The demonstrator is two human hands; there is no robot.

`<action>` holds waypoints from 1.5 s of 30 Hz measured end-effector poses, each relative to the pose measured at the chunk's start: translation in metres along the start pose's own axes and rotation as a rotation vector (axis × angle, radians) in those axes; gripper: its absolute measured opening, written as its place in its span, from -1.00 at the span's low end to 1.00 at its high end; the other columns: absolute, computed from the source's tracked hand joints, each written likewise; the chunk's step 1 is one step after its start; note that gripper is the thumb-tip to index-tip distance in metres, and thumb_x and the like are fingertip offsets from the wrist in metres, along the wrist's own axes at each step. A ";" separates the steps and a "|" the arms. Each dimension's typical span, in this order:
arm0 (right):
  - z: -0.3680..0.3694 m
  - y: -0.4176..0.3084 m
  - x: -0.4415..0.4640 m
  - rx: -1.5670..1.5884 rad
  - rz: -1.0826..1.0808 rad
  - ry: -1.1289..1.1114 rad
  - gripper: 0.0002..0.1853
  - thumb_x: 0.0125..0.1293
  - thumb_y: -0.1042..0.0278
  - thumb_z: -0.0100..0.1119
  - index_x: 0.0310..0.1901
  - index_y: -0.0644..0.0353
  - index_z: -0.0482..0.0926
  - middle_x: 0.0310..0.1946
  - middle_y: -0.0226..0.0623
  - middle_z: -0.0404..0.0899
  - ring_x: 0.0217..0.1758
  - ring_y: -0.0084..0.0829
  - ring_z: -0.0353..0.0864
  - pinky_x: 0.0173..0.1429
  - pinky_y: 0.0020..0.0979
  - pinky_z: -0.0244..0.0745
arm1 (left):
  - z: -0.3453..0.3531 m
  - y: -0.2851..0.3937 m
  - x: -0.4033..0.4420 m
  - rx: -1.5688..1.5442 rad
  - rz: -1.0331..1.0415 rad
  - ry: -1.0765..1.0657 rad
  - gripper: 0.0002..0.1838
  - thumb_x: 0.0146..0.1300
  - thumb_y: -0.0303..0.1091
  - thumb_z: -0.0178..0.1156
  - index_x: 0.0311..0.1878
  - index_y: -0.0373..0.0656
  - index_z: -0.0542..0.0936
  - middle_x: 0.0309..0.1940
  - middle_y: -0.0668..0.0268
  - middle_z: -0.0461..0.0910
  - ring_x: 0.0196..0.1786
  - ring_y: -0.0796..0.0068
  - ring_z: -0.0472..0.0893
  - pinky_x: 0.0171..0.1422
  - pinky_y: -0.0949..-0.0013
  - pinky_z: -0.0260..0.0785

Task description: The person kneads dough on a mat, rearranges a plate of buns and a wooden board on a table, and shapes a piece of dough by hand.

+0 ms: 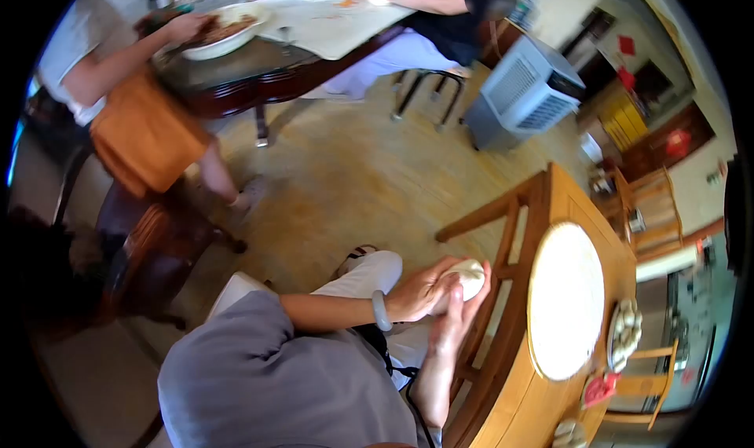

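Between my two hands is a white dough bun (469, 277), held above my lap beside the wooden table. My left hand (424, 287), with a pale bangle on its wrist, curls around the near side of the bun. From below, my right hand (463, 310) cups the bun with its fingers wrapped up along the far side. The palms hide much of the dough. Close to my right hand, a large round white tray (567, 303) lies on the wooden table (503, 401).
A plate of white dumplings (626, 334) and a red packet (601, 389) lie beyond the tray. Across the floor, two people work at a dark table with a bowl of filling (224, 32) and a white board (334, 28). An air cooler (522, 91) and a stool (428, 87) stand behind.
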State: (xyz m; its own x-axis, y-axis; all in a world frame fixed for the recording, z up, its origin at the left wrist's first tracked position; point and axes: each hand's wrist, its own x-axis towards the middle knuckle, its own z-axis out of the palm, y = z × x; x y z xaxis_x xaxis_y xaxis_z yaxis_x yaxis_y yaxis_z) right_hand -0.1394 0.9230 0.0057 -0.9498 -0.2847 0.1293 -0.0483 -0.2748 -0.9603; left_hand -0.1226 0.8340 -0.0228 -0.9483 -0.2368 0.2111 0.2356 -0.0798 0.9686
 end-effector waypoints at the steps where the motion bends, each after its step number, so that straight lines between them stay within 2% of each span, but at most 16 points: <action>1: -0.003 0.005 -0.002 -0.005 -0.032 0.102 -0.35 0.28 0.22 0.19 0.34 0.13 0.15 0.20 -0.15 0.32 0.24 -0.30 0.34 0.31 -0.32 0.27 | 0.003 -0.001 -0.003 0.117 -0.050 -0.044 -0.55 0.45 -0.07 -0.15 0.25 -0.14 0.32 0.01 0.03 0.51 0.05 0.06 0.53 0.08 0.24 0.37; 2: -0.014 0.020 0.001 -0.080 -0.119 0.132 -0.46 0.33 0.25 0.12 0.28 0.16 0.22 0.16 -0.13 0.38 0.17 -0.33 0.41 0.25 -0.35 0.34 | 0.006 0.003 -0.005 0.163 -0.008 -0.058 -0.54 0.45 -0.08 -0.15 0.26 -0.16 0.31 0.09 0.02 0.44 0.12 0.06 0.47 0.15 0.23 0.32; 4: -0.012 0.015 0.009 0.044 -0.045 0.248 -0.62 0.36 0.24 0.10 0.14 0.19 0.40 -0.06 -0.27 0.52 -0.02 -0.48 0.49 0.09 -0.45 0.44 | 0.012 -0.005 -0.004 0.115 0.064 -0.145 -0.50 0.45 -0.05 -0.18 0.28 -0.20 0.27 0.20 0.01 0.30 0.25 0.09 0.34 0.28 0.21 0.20; 7: -0.022 0.018 0.008 0.133 0.037 0.292 -0.56 0.41 0.01 -0.02 0.11 0.19 0.43 -0.07 -0.20 0.55 -0.05 -0.43 0.55 0.03 -0.40 0.51 | -0.001 -0.007 -0.004 -0.041 0.027 -0.246 -0.39 0.45 0.06 -0.23 0.32 -0.27 0.17 0.26 0.08 0.17 0.36 0.22 0.17 0.41 0.20 0.03; 11: -0.028 0.018 0.000 0.261 -0.017 0.185 -0.64 0.44 0.08 -0.05 0.08 0.17 0.42 -0.12 -0.30 0.54 -0.07 -0.50 0.52 0.01 -0.47 0.47 | -0.007 0.019 0.002 -0.296 -0.130 -0.205 -0.31 0.43 0.15 -0.26 0.38 -0.21 0.01 0.32 0.12 0.09 0.32 0.29 0.24 0.34 0.27 0.18; 15: -0.004 0.022 -0.009 -0.081 -0.232 0.123 -0.72 0.37 0.27 0.11 0.03 0.21 0.44 -0.16 -0.31 0.54 -0.11 -0.53 0.49 -0.03 -0.51 0.40 | 0.000 0.010 0.007 -0.036 0.046 -0.172 -0.42 0.48 0.08 -0.37 0.29 -0.20 0.22 0.20 0.11 0.37 0.21 0.35 0.40 0.24 0.31 0.31; 16: -0.003 0.023 -0.010 -0.133 -0.246 0.118 -0.72 0.37 0.29 0.10 0.03 0.22 0.45 -0.15 -0.29 0.54 -0.10 -0.52 0.49 -0.02 -0.50 0.40 | 0.006 0.008 0.003 -0.146 0.007 -0.082 -0.43 0.49 0.04 -0.38 0.22 -0.27 0.30 0.03 0.13 0.50 0.07 0.39 0.50 0.18 0.39 0.36; 19: 0.007 0.028 -0.013 -0.147 -0.251 0.082 -0.74 0.38 0.35 0.05 0.03 0.26 0.43 -0.08 -0.29 0.51 -0.02 -0.51 0.46 0.07 -0.49 0.37 | -0.012 -0.031 -0.007 -0.281 -0.051 -0.116 -0.50 0.50 -0.03 -0.32 0.21 -0.25 0.30 0.00 0.17 0.49 0.06 0.42 0.48 0.17 0.42 0.31; 22: -0.004 0.039 -0.014 -0.331 -0.122 0.110 -0.72 0.38 0.24 0.07 0.01 0.23 0.46 -0.08 -0.23 0.52 -0.04 -0.47 0.50 0.02 -0.45 0.45 | -0.018 -0.026 -0.011 -0.148 0.003 -0.185 -0.44 0.48 0.04 -0.33 0.25 -0.26 0.27 0.02 0.18 0.46 0.09 0.40 0.48 0.22 0.34 0.32; 25: 0.002 0.021 -0.008 -0.038 -0.037 0.078 -0.60 0.41 0.06 -0.06 0.05 0.22 0.41 -0.12 -0.18 0.53 -0.11 -0.36 0.57 -0.05 -0.39 0.54 | -0.041 0.002 -0.001 0.031 0.042 -0.197 -0.42 0.47 0.03 -0.27 0.35 -0.22 0.13 0.12 0.14 0.41 0.18 0.38 0.42 0.30 0.28 0.24; 28: -0.003 0.011 -0.006 0.074 0.077 0.061 -0.56 0.39 -0.03 -0.04 0.03 0.21 0.40 -0.25 -0.13 0.54 -0.21 -0.29 0.60 -0.16 -0.32 0.58 | -0.100 -0.003 0.025 -0.163 -0.034 0.121 -0.24 0.38 0.17 -0.11 0.44 -0.07 -0.09 0.11 0.14 0.44 0.09 0.34 0.52 0.10 0.22 0.42; 32: -0.005 0.012 -0.010 0.071 0.051 0.085 -0.50 0.35 -0.12 0.00 0.01 0.21 0.41 -0.28 -0.16 0.53 -0.22 -0.29 0.60 -0.18 -0.32 0.59 | -0.214 0.061 0.040 -0.136 0.021 0.638 -0.33 0.41 0.03 -0.07 0.45 0.13 -0.10 -0.08 0.21 0.58 -0.13 0.40 0.62 -0.02 0.26 0.48; 35: -0.007 0.014 -0.012 0.085 0.077 0.086 -0.50 0.33 -0.13 0.04 -0.01 0.20 0.42 -0.28 -0.19 0.53 -0.22 -0.32 0.60 -0.17 -0.32 0.59 | -0.292 0.094 0.047 -0.102 0.140 0.839 -0.33 0.42 -0.06 -0.09 0.46 0.14 -0.17 -0.08 0.16 0.59 -0.18 0.40 0.62 -0.13 0.30 0.48; 39: -0.010 0.018 -0.011 0.081 0.105 0.080 -0.51 0.34 -0.14 0.02 0.00 0.17 0.42 -0.30 -0.23 0.52 -0.24 -0.36 0.58 -0.17 -0.35 0.56 | -0.387 0.112 0.060 -0.124 0.038 0.920 -0.24 0.43 -0.13 -0.13 0.46 0.17 -0.41 -0.04 0.08 0.58 -0.11 0.34 0.62 -0.07 0.31 0.49; 42: -0.005 0.016 -0.012 0.113 0.132 0.128 -0.50 0.35 -0.14 0.01 0.00 0.19 0.41 -0.31 -0.23 0.52 -0.26 -0.36 0.58 -0.19 -0.36 0.55 | -0.430 0.104 0.064 -0.231 0.000 1.052 -0.24 0.43 -0.11 -0.13 0.46 0.14 -0.40 -0.02 0.06 0.58 -0.11 0.36 0.63 -0.07 0.30 0.50; 45: -0.006 0.021 -0.008 0.149 0.153 0.104 -0.48 0.34 -0.15 0.02 0.01 0.20 0.41 -0.30 -0.23 0.51 -0.28 -0.36 0.57 -0.21 -0.37 0.55 | -0.412 0.086 0.052 -0.478 -0.022 0.706 -0.31 0.42 -0.06 -0.10 0.46 0.07 -0.19 -0.02 0.08 0.59 -0.08 0.35 0.61 -0.01 0.27 0.47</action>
State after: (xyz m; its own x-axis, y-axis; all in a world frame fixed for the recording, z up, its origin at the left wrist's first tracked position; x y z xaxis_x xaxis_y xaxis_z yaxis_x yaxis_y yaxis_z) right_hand -0.1344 0.9255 -0.0173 -0.9697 -0.2394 -0.0490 0.1378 -0.3702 -0.9187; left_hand -0.0638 0.4157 0.0176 -0.6360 -0.7661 -0.0927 0.4335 -0.4541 0.7784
